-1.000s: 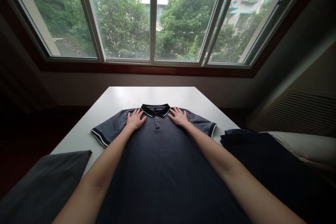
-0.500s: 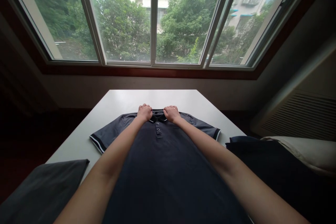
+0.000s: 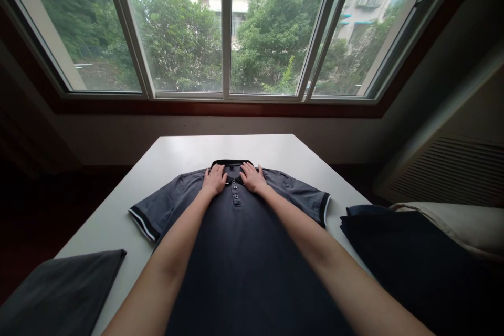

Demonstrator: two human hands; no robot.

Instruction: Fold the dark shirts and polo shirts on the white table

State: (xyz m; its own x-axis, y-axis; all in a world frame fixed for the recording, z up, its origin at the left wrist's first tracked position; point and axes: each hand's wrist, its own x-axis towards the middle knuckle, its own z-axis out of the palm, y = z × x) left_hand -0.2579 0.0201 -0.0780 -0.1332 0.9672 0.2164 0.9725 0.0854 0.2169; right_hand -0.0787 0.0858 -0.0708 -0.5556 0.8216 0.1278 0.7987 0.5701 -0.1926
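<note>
A dark grey polo shirt lies front side up, its short sleeves spread to both sides and their cuffs trimmed in black and white. Its black collar points toward the window, above a short buttoned placket. My left hand rests flat on the left side of the collar, fingers stretched forward. On the collar's right side lies my right hand, also flat with its fingers apart. Both palms press on the fabric, and neither hand grips it. My forearms cover parts of the shirt's sides.
The shirt lies on a white table. Dark grey folded cloth sits at the near left corner. Navy cloth and a cream cushion-like item are at the right. Beyond the table is a wide window.
Both hands have gone from curled fingers gripping the collar to lying flat on it. The collar's back edge now shows beyond my fingertips. The view has shifted slightly.
</note>
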